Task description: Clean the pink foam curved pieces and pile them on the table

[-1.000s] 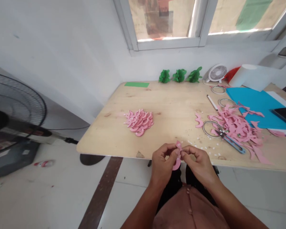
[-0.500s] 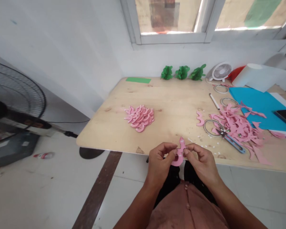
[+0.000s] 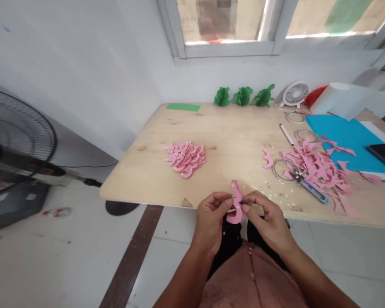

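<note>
A curved pink foam cut-out [image 3: 235, 204] is pinched between my left hand [image 3: 211, 220] and my right hand [image 3: 267, 221], just in front of the near edge of the wooden table [image 3: 231, 141]. Both hands have their fingertips closed on the piece. A heap of similar pink curved pieces [image 3: 185, 155] lies on the table to the left. To the right lies a pile of pink offcuts [image 3: 317, 164] with blue-handled scissors [image 3: 309, 188] on it. One single pink piece [image 3: 267, 158] rests beside that pile.
Three green paper flowers [image 3: 243, 96], a small white desk fan [image 3: 294, 94], a green sheet [image 3: 183, 107], a pen [image 3: 286, 134], wire rings [image 3: 280, 170], blue paper [image 3: 343, 137] and a phone [image 3: 383, 156] are on the table. A black floor fan [image 3: 16, 145] stands at left.
The pink piece has been turned between my fingers and now stands higher, its tip above my hands. My view has shifted slightly.
</note>
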